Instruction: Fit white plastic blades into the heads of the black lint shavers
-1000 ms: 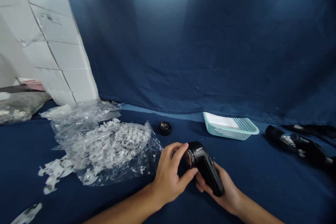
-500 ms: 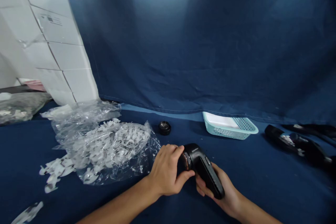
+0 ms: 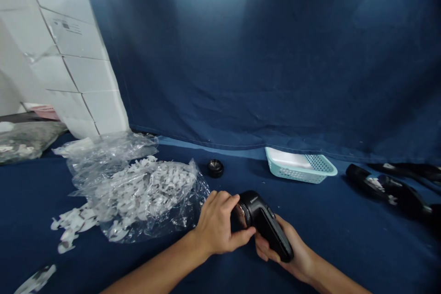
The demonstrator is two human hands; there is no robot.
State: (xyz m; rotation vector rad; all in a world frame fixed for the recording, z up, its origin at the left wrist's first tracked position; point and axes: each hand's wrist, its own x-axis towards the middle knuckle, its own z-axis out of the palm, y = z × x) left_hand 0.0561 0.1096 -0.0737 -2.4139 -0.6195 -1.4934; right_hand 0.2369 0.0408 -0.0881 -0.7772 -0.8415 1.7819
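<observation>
A black fabric shaver point(image 3: 270, 227) with a ribbed collar and a coppery round face is held between my two hands. My right hand point(image 3: 289, 248) is wrapped round its handle from below and the right. At the head end, my left hand point(image 3: 220, 223) grips the collar, fingertips on the upper rim and thumb on the lower rim. The left fingers partly hide the round face. Beyond my left hand, a small round black part point(image 3: 215, 168) lies on the dark blue cloth.
To the left lies an open clear plastic bag point(image 3: 148, 197) full of white pieces, several spilling out. A light teal basket point(image 3: 299, 175) holding something white stands at the back right. Black devices point(image 3: 389, 188) lie at far right. Wrapped white boxes point(image 3: 89, 73) are stacked at back left.
The shaver's head has tipped very slightly, its coppery face shifting a little left and showing more. Both hands keep their hold almost in place.
</observation>
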